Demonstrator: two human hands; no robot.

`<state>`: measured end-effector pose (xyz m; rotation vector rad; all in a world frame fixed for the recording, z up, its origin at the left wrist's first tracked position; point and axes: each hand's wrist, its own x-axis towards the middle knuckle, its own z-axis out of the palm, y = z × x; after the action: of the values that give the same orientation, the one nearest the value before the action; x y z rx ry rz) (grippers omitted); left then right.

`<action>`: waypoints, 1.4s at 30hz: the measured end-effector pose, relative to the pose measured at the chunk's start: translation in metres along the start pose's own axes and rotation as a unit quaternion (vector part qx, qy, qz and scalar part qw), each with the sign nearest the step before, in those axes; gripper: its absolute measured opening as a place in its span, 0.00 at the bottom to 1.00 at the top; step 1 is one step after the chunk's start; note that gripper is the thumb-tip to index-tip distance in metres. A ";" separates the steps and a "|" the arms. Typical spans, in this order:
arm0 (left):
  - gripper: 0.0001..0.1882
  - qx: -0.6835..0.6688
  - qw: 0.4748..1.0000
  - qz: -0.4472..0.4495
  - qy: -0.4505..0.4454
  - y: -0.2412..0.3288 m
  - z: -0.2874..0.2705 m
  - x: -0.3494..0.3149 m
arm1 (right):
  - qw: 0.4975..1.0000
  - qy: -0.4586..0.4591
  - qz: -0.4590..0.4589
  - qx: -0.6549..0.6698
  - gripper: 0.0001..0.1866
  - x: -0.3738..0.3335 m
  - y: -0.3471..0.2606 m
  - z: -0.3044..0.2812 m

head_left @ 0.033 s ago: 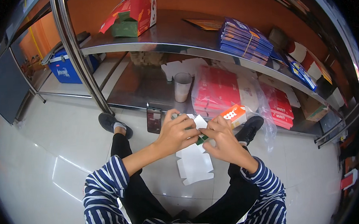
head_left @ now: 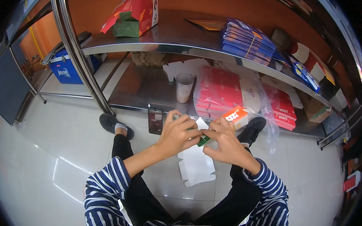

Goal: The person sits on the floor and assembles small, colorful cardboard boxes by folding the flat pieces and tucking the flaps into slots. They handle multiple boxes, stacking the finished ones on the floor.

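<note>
Between my legs is a cardboard box blank (head_left: 197, 168), its white inner face turned up and its flaps spread out. My left hand (head_left: 178, 130) is closed with the fingers bent over the blank's upper part. Opposite it, my right hand (head_left: 223, 138) pinches the same area, thumb and fingertips close to the left ones. A small green part (head_left: 204, 140) shows between the hands. Just beyond the right hand is an orange and white carton piece (head_left: 236, 116); whether it joins the blank, I cannot tell. My fingers hide the exact spot they grip.
A phone (head_left: 155, 121) stands left of my hands. Ahead, the metal lower shelf (head_left: 146, 88) holds a cup (head_left: 184, 88) and plastic-wrapped red cartons (head_left: 219, 88). Above are a red and green box (head_left: 136, 18) and a banded blue stack (head_left: 247, 40). A blue cooler (head_left: 65, 68) is at left.
</note>
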<state>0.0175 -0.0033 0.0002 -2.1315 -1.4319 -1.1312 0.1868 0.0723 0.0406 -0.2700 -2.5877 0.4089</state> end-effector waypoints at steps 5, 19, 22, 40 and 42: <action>0.17 -0.053 0.995 -0.064 -0.055 0.000 0.001 -0.001 | 1.000 -0.010 0.022 0.005 0.11 -0.004 0.013 0.009; 0.22 -0.404 0.816 -0.362 -0.200 -0.055 -0.037 0.000 | 0.973 -0.050 0.153 0.164 0.12 -0.011 0.042 0.001; 0.18 -0.443 0.808 -0.363 -0.138 -0.042 -0.024 -0.002 | 0.922 -0.007 0.204 0.329 0.12 -0.008 0.038 0.006; 0.24 -0.390 0.884 -0.229 -0.122 -0.010 0.004 0.002 | 0.965 0.243 -0.090 0.039 0.09 -0.004 0.025 0.028; 0.23 -0.444 0.850 -0.237 -0.156 -0.010 0.002 0.001 | 0.964 0.235 -0.121 0.008 0.10 -0.005 0.026 0.025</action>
<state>0.0096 0.0028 -0.0015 -2.7246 -1.8952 -2.0190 0.1813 0.0897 0.0090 -0.0351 -2.1159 0.2409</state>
